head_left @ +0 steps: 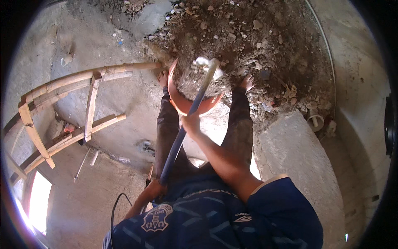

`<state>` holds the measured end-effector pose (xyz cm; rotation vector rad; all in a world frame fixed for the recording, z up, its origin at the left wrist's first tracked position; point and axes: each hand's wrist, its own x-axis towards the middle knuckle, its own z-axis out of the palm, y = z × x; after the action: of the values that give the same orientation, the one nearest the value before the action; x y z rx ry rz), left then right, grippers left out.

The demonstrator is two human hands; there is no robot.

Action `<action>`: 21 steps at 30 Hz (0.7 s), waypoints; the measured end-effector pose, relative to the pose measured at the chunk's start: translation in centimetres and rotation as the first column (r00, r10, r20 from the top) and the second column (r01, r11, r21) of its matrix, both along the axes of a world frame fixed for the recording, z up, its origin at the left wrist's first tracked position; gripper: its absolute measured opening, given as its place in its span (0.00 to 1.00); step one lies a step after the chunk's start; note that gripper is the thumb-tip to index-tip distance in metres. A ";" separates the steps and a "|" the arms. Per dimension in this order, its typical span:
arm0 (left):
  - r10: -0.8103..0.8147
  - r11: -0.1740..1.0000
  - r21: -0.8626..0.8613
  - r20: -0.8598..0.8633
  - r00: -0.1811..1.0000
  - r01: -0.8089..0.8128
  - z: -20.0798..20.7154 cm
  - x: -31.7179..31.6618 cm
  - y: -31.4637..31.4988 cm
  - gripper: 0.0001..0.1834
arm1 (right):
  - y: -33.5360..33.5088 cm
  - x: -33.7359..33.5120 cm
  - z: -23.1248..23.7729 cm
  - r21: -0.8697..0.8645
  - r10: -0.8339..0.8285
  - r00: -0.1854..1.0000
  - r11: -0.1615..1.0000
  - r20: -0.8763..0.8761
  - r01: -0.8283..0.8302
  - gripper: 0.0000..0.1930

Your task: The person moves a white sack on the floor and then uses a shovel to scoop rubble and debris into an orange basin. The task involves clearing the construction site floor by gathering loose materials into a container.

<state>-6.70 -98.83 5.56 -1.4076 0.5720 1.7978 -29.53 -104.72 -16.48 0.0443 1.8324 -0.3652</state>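
My right hand (190,123) is wrapped round the middle of a long-handled tool (177,143) with a blue shaft. Lower down, close to my waist, my left hand (156,189) grips the near end of the same shaft. The shaft slants up and away to a pale, worn far end. The tool's working head is blurred, so its shape cannot be made out. Beneath it, between my bare feet, an orange basin (179,103) lies tilted with its curved rim showing. Grey rubble (192,81), smeared by motion, is in and around the basin's mouth.
Loose soil and broken stones (248,37) cover the ground ahead. A wooden ladder-like frame (89,103) stands on the left. To the right are a concrete slab (296,153), a white pipe end (316,121) and a wall (356,74) with a thin conduit.
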 end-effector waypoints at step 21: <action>-0.126 0.736 -0.673 -0.247 0.961 -0.077 -34.8 -43.6 -15.7 0.16 | -25.3 -47.2 -14.4 -0.206 -0.099 0.793 0.978 -0.601 -0.034 0.29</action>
<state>-50.25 -114.56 -29.22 -1.5881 1.5210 1.8580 -76.73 -129.97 -30.88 -0.2123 2.4259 -0.6509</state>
